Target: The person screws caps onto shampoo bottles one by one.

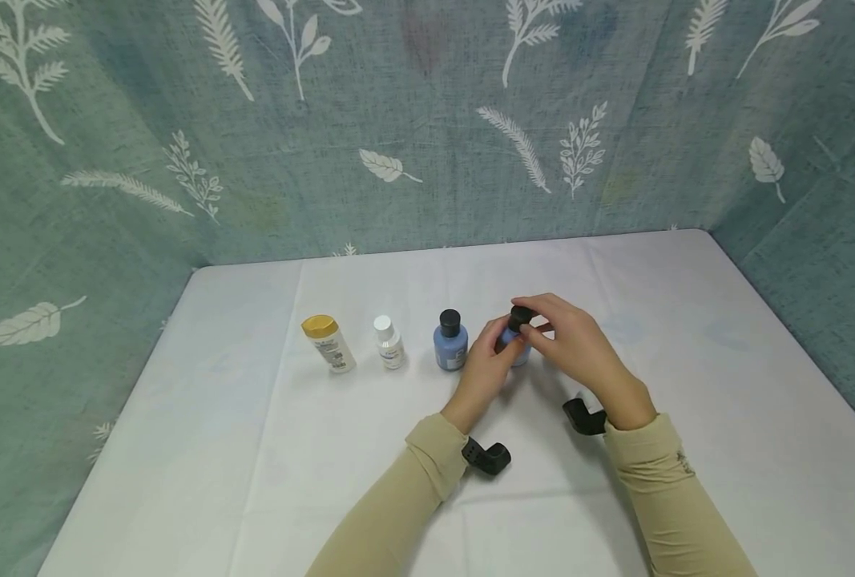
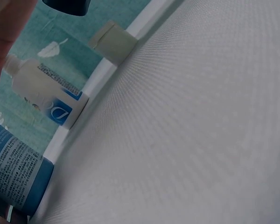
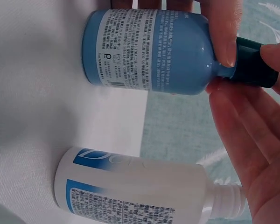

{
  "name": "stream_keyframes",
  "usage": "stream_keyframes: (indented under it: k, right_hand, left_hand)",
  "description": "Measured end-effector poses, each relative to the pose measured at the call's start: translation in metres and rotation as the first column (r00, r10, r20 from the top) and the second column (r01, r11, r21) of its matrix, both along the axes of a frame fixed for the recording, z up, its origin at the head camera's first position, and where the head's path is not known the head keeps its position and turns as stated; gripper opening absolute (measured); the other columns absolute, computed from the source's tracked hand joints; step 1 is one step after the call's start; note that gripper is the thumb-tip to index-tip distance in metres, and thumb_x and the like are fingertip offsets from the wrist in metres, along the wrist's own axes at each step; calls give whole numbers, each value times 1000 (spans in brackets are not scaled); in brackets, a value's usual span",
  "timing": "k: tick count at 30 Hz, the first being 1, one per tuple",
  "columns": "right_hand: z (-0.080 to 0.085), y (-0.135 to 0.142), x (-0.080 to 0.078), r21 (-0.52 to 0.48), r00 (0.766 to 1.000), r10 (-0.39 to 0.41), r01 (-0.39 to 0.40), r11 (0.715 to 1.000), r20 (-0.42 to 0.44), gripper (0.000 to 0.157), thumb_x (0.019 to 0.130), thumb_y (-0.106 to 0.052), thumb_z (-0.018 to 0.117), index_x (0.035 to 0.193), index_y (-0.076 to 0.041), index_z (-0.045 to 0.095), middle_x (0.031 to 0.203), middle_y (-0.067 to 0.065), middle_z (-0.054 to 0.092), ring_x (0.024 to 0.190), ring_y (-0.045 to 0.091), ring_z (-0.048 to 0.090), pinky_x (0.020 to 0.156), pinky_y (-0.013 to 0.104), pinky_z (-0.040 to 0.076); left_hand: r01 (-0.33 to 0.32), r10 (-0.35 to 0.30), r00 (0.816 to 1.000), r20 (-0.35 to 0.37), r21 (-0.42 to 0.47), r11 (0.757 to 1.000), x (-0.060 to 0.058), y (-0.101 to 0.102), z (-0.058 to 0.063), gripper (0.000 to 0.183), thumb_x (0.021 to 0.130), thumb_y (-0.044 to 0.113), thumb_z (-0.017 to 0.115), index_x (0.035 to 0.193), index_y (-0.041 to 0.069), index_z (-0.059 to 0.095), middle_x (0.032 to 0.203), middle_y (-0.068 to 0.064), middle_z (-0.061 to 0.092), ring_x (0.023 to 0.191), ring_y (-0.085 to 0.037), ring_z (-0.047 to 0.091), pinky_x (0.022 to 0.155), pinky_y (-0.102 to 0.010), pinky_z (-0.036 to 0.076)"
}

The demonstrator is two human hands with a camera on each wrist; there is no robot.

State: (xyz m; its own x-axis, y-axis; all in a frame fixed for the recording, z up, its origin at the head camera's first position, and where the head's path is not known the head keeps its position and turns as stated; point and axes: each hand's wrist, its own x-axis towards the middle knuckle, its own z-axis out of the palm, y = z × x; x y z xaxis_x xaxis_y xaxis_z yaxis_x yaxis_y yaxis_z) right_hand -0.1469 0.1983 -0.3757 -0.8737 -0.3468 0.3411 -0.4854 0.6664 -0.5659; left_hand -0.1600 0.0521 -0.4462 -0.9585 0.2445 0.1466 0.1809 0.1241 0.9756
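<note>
On a creased white table (image 1: 326, 441), a person had a blue bottle (image 3: 116, 51) in hand, just right of its black-capped twin (image 1: 451, 351). The left hand (image 1: 486, 365) was wrapped round the body while the right hand (image 1: 578, 344) pinched the black cap (image 1: 521, 315). Teal fabric (image 1: 441, 120) with white leaves hung at the back and sides. Funny bit: both wrist cams caught a blue-labelled white bottle (image 3: 140, 184) standing nearby that couldn't really be made out from the head view, plus fine print way too small to see from up there.
</note>
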Motion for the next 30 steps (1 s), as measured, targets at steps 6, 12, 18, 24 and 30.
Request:
stream_keyframes:
  k: [6,12,18,24,30]
  right_hand:
    - [-1,-2,1,14,999,-28,29,999,-26,39,85,-21,61,122,-13,53,114,0,54,98,16,54,75,33,48]
    - [-2,-4,2,30,998,-52,53,998,-25,39,85,-21,62,122,-14,53,111,0,53,90,16,58,74,32,49]
    - [1,-6,2,74,999,-46,46,996,-9,45,85,-18,62,127,-12,47,114,3,52,91,18,57,74,30,49]
    - [3,-7,3,129,999,-52,52,990,-10,45,85,-16,60,128,-11,46,115,5,54,94,17,56,72,30,49]
    - [2,-7,3,127,997,-62,67,990,-47,43,85,-19,61,126,-12,49,113,4,55,93,18,57,71,32,49]
  left_hand:
    - [10,-10,1000,-6,-2,1000,1,-1,-1,36,89,27,55,124,23,52,119,14,49,114,0,41,96,-24,33]
    - [24,-24,1000,3,27,999,8,-4,16,36,89,14,53,125,11,51,120,2,50,115,-9,43,97,-32,36]
    - [14,-14,1000,-12,16,1000,0,0,-2,37,89,17,54,125,19,51,118,10,50,113,-4,44,95,-29,37]
    - [11,-12,1000,-20,-9,1000,0,-1,-2,36,90,19,54,125,19,51,118,13,49,114,0,42,96,-26,35]
    - [13,-13,999,-30,0,1000,0,-1,-2,36,89,21,54,125,20,51,118,11,50,114,-3,43,96,-27,36]
